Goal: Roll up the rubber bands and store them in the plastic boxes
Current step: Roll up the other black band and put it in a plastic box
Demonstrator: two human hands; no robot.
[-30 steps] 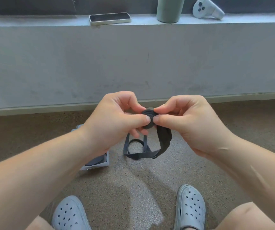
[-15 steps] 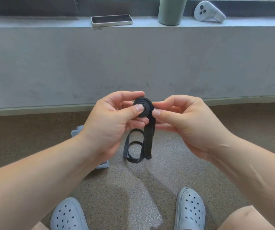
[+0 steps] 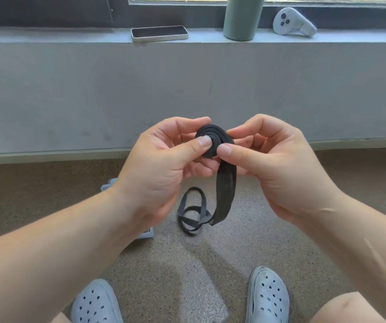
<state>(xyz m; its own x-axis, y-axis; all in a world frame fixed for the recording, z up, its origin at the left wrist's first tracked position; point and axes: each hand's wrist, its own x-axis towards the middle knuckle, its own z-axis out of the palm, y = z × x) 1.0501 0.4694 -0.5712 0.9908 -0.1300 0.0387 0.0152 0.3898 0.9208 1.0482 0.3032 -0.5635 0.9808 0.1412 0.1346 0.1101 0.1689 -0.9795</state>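
Rubber band (image 3: 214,142): coil pinched between left hand (image 3: 164,166) and right hand (image 3: 278,166), both thumbs on its face; loose tail hangs straight down toward the floor.

A single camera sits on the person's head, looking forward and down. The left hand (image 3: 161,164) and right hand (image 3: 278,166) are close under it; beyond stand the wall (image 3: 70,101) and sill (image 3: 47,34), with the shoes (image 3: 267,297) at the bottom edge.

Behind left hand (image 3: 154,169): pale blue plastic box (image 3: 108,185), mostly hidden, contents unseen. In left hand: coiled black rubber band (image 3: 213,137), underside covered by fingers. Far above left hand: sage-green cylinder (image 3: 242,17), top cut by picture edge.
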